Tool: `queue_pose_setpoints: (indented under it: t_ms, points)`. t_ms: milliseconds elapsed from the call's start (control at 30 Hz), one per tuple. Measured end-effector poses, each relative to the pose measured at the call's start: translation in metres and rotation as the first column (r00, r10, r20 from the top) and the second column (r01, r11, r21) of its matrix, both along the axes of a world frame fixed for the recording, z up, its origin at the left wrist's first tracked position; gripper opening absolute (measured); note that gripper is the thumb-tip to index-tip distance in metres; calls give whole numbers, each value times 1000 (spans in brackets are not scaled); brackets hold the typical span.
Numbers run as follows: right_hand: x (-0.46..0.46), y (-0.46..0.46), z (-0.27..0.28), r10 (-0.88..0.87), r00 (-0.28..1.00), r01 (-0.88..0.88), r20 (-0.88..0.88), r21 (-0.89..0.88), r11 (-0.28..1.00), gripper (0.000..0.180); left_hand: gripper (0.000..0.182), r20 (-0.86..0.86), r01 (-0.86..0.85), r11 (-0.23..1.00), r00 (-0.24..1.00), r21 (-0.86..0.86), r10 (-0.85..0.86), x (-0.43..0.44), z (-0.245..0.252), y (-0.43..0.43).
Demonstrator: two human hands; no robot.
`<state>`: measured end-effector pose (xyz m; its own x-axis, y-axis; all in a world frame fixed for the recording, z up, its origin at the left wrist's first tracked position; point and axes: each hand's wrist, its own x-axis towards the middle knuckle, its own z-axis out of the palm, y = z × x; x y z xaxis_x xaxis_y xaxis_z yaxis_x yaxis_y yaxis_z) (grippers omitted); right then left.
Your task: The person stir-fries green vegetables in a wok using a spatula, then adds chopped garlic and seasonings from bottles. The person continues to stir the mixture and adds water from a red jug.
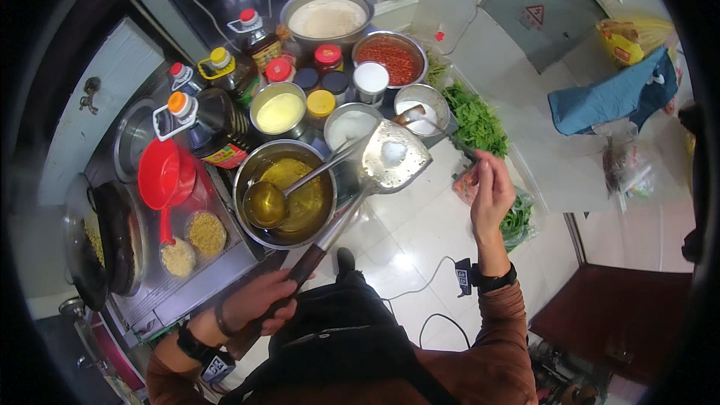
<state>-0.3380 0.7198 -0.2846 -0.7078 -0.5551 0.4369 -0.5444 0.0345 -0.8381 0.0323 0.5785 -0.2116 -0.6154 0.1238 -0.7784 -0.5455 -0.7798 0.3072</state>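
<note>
My left hand grips the dark handle of a metal wok spatula. The spatula's blade is raised over the floor beside the counter and bears a small heap of white granules. My right hand is to the right of the blade, its fingertips pinched on the thin handle of a spoon. That spoon reaches into a metal bowl of white powder; its brownish end rests near the powder. Left of the spatula, a ladle sits in a steel pot of yellow oil.
Bowls of white granules, pale yellow contents and red chilli crowd the counter with jars and large bottles. A red plastic scoop lies near a wok. Leafy greens and a cable are on the right.
</note>
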Motion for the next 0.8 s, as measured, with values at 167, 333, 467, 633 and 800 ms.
queue_pose_setpoints:
  t_ms: [167,333,467,633,800]
  points:
    - [6,-86,-41,82,962,-72,262,-47,996,21,35,111,-179,979,976,-101,190,60,14,5]
    - [15,-146,-69,234,910,-145,-342,264,954,12,38,44,-394,919,918,-29,395,97,-4,7]
    - [15,-133,-67,206,944,-38,-260,533,845,11,39,94,-378,923,919,-64,383,104,-14,4]
    - [11,-140,-82,184,905,-13,-383,409,912,13,38,104,-339,937,932,-87,347,94,-19,-7]
    - [13,-185,-118,170,931,2,-322,472,882,13,38,146,-302,951,940,-65,309,84,-22,-19]
